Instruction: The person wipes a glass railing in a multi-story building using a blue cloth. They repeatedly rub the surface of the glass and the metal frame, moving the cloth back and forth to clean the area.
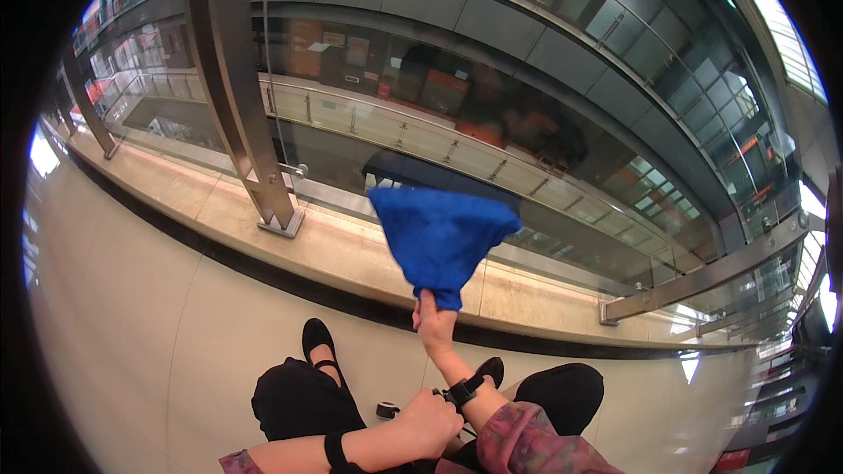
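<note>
My right hand (435,326) grips the gathered lower end of a blue cloth (444,230). The cloth fans out upward in front of the glass panels and the stone ledge. A black wrist device (463,391) is strapped on my right wrist. My left hand (431,422) lies with curled fingers just below that device, close against my right forearm. Whether it holds anything is hidden. A black strap (336,451) circles my left wrist. A small black-and-white object (387,410) shows beside my left hand.
A beige stone ledge (316,247) with a dark base edge curves across in front. Metal posts (240,92) and a slanting metal rail (698,270) support glass panels. Beyond them are walkways around an open atrium. My bent knees and black shoes (319,342) are over the tiled floor (132,289).
</note>
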The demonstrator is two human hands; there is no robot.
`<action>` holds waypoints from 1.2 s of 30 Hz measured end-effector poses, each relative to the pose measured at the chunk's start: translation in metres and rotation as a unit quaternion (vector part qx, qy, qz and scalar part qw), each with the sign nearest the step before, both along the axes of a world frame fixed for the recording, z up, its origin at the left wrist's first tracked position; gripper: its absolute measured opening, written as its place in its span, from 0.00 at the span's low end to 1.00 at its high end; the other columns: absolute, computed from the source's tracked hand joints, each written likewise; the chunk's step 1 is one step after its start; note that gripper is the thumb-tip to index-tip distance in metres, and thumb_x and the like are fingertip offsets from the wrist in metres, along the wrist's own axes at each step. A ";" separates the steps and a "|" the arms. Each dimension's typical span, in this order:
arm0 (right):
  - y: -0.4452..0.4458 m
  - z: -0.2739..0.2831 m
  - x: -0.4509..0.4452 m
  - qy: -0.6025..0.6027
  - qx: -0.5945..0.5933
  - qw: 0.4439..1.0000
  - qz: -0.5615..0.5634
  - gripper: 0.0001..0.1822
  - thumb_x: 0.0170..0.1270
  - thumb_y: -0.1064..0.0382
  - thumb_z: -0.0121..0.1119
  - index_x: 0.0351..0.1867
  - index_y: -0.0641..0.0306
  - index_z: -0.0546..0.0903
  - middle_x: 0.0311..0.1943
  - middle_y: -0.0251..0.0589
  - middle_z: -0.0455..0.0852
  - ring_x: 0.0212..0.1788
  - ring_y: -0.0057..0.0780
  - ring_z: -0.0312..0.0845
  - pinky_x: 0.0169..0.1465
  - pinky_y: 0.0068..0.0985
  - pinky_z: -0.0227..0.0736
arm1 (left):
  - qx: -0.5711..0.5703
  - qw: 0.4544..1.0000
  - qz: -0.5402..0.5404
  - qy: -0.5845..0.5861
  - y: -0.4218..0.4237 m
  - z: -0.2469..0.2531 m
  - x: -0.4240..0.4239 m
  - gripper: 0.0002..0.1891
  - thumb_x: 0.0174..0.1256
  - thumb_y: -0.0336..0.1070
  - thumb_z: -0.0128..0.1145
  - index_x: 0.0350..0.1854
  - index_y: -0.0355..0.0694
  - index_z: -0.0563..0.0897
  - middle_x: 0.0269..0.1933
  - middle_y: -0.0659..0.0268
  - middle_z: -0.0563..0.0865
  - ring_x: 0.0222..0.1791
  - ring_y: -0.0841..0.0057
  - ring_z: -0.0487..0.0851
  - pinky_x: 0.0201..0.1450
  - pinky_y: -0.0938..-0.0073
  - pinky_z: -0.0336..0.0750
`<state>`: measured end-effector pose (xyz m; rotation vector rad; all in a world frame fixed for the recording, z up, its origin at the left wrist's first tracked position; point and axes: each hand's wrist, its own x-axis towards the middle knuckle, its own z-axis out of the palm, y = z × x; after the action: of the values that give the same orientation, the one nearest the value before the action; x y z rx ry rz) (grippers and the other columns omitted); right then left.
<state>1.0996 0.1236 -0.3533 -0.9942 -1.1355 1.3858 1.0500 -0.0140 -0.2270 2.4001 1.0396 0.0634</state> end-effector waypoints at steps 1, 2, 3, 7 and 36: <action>0.006 0.027 -0.006 0.028 0.036 0.999 0.001 0.06 0.69 0.62 0.50 0.40 0.61 0.71 0.17 0.34 0.70 0.12 0.19 0.65 0.15 0.17 0.58 | -0.005 1.000 0.000 0.001 -0.001 0.003 -0.001 0.08 0.45 0.40 0.61 0.26 0.43 0.81 0.27 0.64 0.82 0.30 0.68 0.82 0.32 0.70 0.71; 0.018 0.050 -0.015 0.059 0.074 0.995 0.004 0.08 0.70 0.60 0.48 0.41 0.62 0.70 0.18 0.35 0.70 0.13 0.20 0.65 0.15 0.18 0.59 | -0.013 1.000 0.002 0.012 -0.001 0.006 -0.002 0.09 0.45 0.41 0.62 0.26 0.43 0.81 0.28 0.64 0.82 0.31 0.69 0.81 0.33 0.70 0.71; 0.031 0.076 -0.022 0.089 0.112 0.990 0.000 0.10 0.71 0.58 0.46 0.41 0.63 0.70 0.18 0.36 0.70 0.13 0.22 0.66 0.16 0.18 0.60 | -0.008 1.000 -0.001 0.005 -0.002 0.006 -0.003 0.10 0.44 0.41 0.62 0.27 0.43 0.81 0.28 0.64 0.82 0.31 0.69 0.81 0.34 0.69 0.70; 0.082 0.179 -0.057 0.112 0.239 0.964 0.023 0.16 0.72 0.51 0.44 0.38 0.64 0.70 0.23 0.38 0.74 0.17 0.24 0.71 0.21 0.21 0.66 | 0.001 1.000 -0.006 0.003 -0.005 0.008 -0.006 0.12 0.44 0.43 0.64 0.28 0.42 0.81 0.28 0.64 0.81 0.32 0.69 0.81 0.34 0.70 0.70; 0.053 -0.010 -0.100 -0.432 0.196 0.875 0.096 0.15 0.60 0.51 0.59 0.37 0.61 0.80 0.31 0.55 0.82 0.35 0.56 0.76 0.36 0.42 0.69 | 0.013 1.000 0.012 -0.008 -0.010 0.013 -0.014 0.05 0.45 0.36 0.56 0.24 0.43 0.81 0.25 0.64 0.82 0.29 0.69 0.81 0.32 0.70 0.68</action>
<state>0.9996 0.1764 -0.3631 -1.2516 -2.1271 0.7615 1.0356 -0.0238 -0.2138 2.4057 1.0661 0.1051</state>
